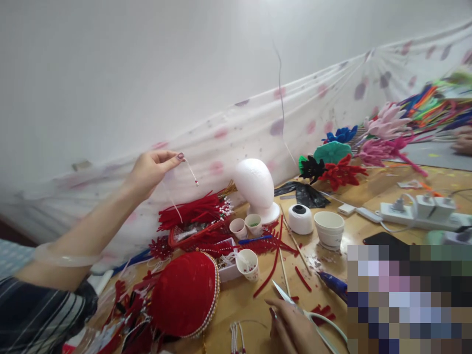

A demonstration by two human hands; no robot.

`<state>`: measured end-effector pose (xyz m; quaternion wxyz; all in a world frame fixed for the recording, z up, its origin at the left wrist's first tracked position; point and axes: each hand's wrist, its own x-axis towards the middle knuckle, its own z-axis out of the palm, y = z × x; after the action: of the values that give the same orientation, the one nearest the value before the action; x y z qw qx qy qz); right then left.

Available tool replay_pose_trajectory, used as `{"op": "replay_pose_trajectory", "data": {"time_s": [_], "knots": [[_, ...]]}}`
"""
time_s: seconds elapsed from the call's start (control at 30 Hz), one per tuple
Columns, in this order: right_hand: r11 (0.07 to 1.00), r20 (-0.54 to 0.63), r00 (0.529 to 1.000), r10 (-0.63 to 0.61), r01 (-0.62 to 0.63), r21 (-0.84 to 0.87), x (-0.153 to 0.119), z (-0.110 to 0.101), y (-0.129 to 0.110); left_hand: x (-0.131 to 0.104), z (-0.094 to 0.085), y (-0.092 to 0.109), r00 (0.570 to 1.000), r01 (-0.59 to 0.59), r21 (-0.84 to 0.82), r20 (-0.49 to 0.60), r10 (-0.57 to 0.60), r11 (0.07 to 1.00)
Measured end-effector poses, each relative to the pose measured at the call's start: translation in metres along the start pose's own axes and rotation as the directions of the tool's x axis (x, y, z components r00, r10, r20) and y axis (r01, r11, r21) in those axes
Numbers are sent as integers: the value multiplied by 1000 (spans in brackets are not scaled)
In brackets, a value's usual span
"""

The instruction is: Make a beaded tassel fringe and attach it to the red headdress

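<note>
My left hand (153, 172) is raised in front of the wall. Its thumb and forefinger pinch a thin white beaded string (192, 173), with small red and white beads at its hanging end. My right hand (293, 327) is low over the table, its fingers curled together. A pair of scissors (283, 292) touches or passes beneath its fingers, blades to the upper left and pale handles to the right; whether the hand grips them is unclear. Left of this hand lie several white beaded strings (238, 337). A red domed cap (184, 297) edged with white beads stands nearby.
A white foam head (255, 187) stands at the back. Paper cups of beads (248, 265), a thread cone (300, 220), a larger cup (329, 230), a glue gun (334, 285) and a power strip (424, 214) crowd the wooden table. Another person's hand (462, 141) shows far right.
</note>
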<state>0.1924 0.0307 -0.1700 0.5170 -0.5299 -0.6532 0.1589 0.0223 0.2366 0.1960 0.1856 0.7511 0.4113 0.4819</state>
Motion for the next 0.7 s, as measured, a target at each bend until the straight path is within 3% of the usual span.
{"op": "replay_pose_trajectory", "data": {"time_s": [0.13,0.27,0.33,0.4,0.5,0.6,0.7], "knots": [[999,-237,971,3,7,44,16,-14,-24,-39,0,25,982,9,136,184,-34,991],[992,-320,947,20,20,121,45,-54,-74,-111,27,37,889,-12,216,449,-88,976],[966,-216,976,16,40,255,56,-71,-95,-147,46,39,847,-42,170,529,-55,985],[907,13,1000,-4,-2,422,60,-81,-108,-177,64,39,825,-164,172,563,40,971],[785,206,977,49,-165,597,51,-80,-109,-207,84,33,768,-296,197,631,110,935],[664,257,954,157,-294,688,35,-71,-97,-218,95,21,716,-345,170,684,142,923],[614,290,921,260,-390,686,24,-67,-84,-213,102,4,659,-307,89,738,144,947]]}}
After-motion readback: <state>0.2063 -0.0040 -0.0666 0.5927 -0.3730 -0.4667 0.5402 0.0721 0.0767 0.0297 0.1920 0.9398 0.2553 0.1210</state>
